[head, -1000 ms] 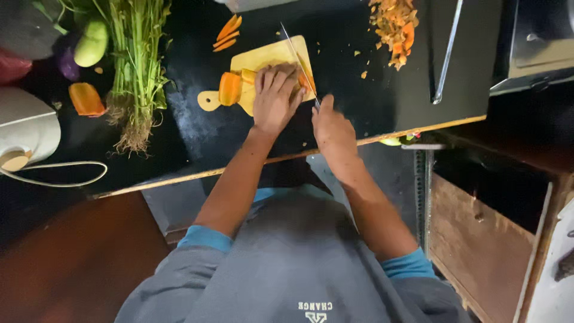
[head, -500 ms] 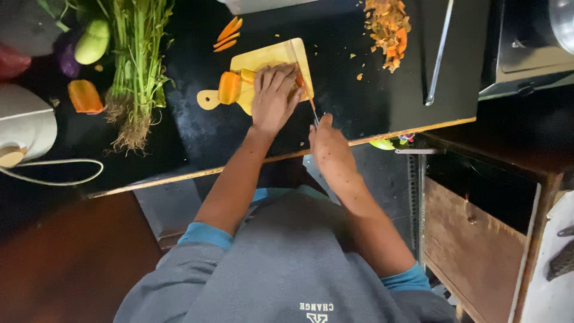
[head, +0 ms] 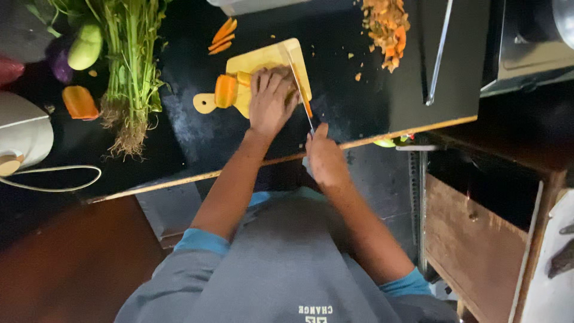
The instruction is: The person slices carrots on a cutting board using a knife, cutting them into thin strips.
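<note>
**Carrot held on the board, knife along its right side**

Dark counter [head: 371, 113] with a pale wooden front edge, seen from above. Near the middle of that edge lies a small yellow cutting board [head: 269, 60], its round handle pointing to the counter's left end. Across it lies a carrot [head: 227, 90], long axis parallel to the front edge. The left hand [head: 272, 98] presses flat on the carrot's right portion, fingers closed over it. The right hand [head: 326, 158], at the front edge, is closed around the handle of a knife [head: 301, 90]; the blade runs away from the body, crosswise to the carrot, just beside the left fingers. No container shows contents. Carrot slices [head: 222, 36] lie behind the board; peelings [head: 387, 27] are heaped toward the right rear.
</note>
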